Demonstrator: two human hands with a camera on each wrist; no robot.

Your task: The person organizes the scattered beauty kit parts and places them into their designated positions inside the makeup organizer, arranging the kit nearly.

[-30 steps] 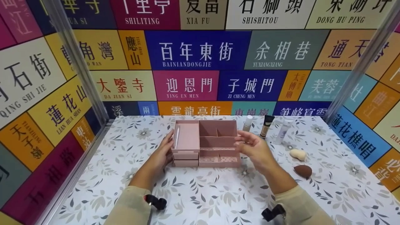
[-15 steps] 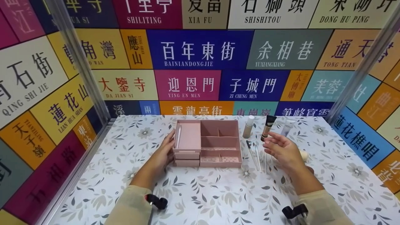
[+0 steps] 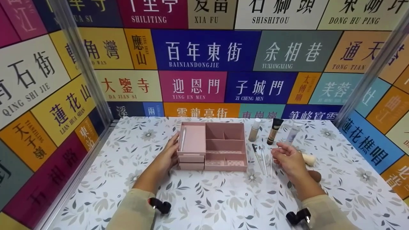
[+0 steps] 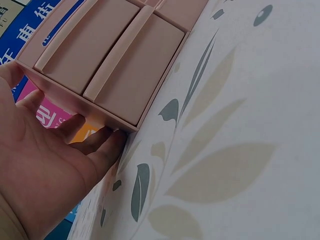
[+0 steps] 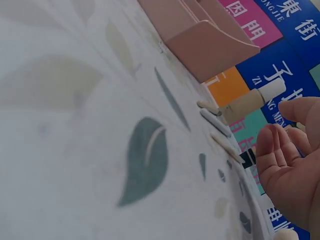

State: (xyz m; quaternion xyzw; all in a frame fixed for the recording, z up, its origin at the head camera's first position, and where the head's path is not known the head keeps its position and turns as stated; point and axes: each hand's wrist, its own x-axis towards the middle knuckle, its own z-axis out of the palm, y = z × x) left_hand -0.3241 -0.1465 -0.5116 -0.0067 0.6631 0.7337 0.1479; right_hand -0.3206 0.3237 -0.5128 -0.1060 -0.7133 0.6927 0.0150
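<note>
A pink desktop organizer (image 3: 195, 140) with drawers on its left and open compartments on its right stands mid-table. My left hand (image 3: 163, 159) rests its fingers against the organizer's left side. The left wrist view shows those fingers (image 4: 107, 145) spread along the side, beside two drawer fronts (image 4: 135, 65). My right hand (image 3: 289, 161) hovers over the table to the right, fingers loosely bent, nothing seen in them. Just left of it lie several thin makeup brushes (image 3: 263, 161). Behind it are a black-capped tube (image 3: 274, 131) and a white tube (image 3: 294, 131).
A white-capped foundation bottle (image 3: 254, 131) stands right of the organizer. Partly behind my right hand and wrist are a cream sponge (image 3: 309, 159) and a brown sponge (image 3: 315, 175). A thin pale stick (image 3: 182, 139) lies in the organizer's top tray. Sign-printed walls (image 3: 204, 51) enclose the table.
My right hand has left the organizer's right side and moved right, past the brushes, then slightly down toward me. My left hand has stayed at the organizer's left side.
</note>
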